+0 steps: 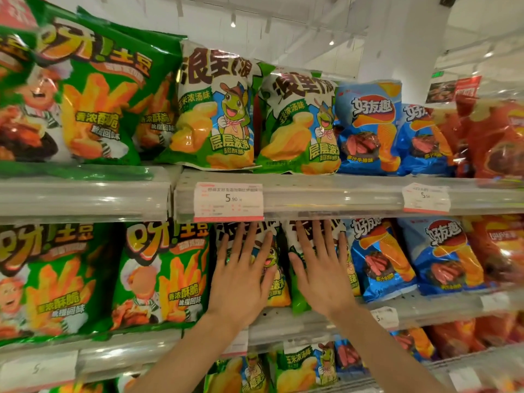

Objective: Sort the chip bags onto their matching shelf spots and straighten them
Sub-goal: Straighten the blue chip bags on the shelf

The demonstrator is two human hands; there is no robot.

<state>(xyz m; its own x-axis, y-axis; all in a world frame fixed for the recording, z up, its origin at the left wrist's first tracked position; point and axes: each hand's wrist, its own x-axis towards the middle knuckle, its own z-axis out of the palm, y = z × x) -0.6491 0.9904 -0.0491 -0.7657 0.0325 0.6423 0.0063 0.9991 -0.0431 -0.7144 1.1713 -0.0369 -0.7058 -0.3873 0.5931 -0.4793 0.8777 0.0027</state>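
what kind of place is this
Most likely a supermarket snack aisle: tiered shelves packed with chip bags, and printed price tags clipped to the shelf edges.

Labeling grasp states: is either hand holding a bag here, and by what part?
Nothing is held. The left hand and right hand lie flat, fingers straight, each pressing the front of a frog-mascot chip bag on the middle shelf. No grip.

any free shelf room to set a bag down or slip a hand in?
None clearly. The middle shelf is packed bag to bag. Only narrow bare ledge shows before the frog bags, under the left hand and right hand. The top shelf is equally crowded.
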